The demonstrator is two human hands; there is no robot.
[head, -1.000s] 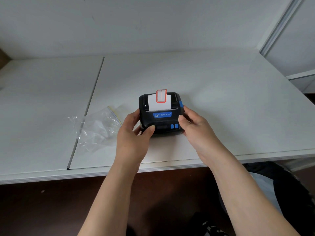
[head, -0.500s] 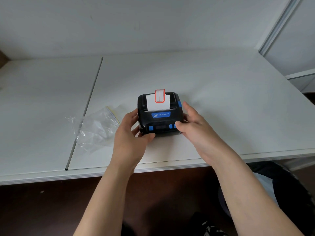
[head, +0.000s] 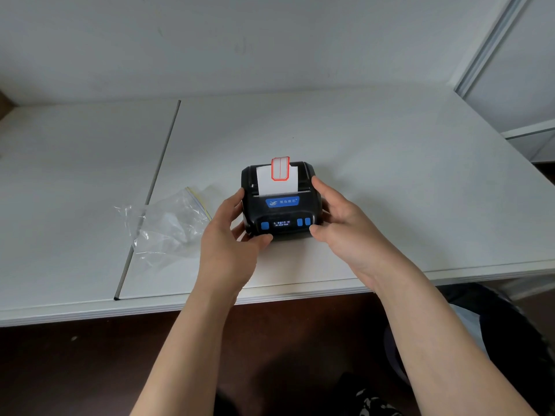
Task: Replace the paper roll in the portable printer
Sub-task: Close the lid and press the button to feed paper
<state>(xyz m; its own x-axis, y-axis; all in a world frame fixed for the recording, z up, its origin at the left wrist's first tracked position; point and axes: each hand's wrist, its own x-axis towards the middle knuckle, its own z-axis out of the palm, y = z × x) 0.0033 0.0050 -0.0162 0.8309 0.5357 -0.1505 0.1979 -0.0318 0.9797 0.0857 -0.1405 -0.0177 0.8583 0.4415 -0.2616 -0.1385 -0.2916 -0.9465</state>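
Head view shows the small black plastic portable printer [head: 280, 202] sitting on the white table [head: 390, 163], cradled between both hands. The left hand [head: 228, 244] cups the printer's left side, fingers curled round the flank and thumb pressed against its lower front corner. The right hand [head: 342, 223] mirrors it, fingers laid along the right side and thumb at the lower front corner near the blue buttons. Both hands are partly closed on the printer's body; it appears to rest on the table and not to be lifted.

The lid looks shut, with a strip of white paper [head: 276, 180] standing up from the slot, a red-bordered label [head: 280, 169] at its top. I judge the roll is already seated, so the step in hand is likely settling or checking the closed printer. To do it well, keep even pressure from both sides so the body does not twist, keep the thumbs off the blue buttons, and leave the paper strip free so that it feeds straight.

The printer has a blue logo plate beneath the slot, a small lit display and rounded corners. Just left of the left hand lies a crumpled clear plastic zip bag [head: 168, 226], apparently empty.
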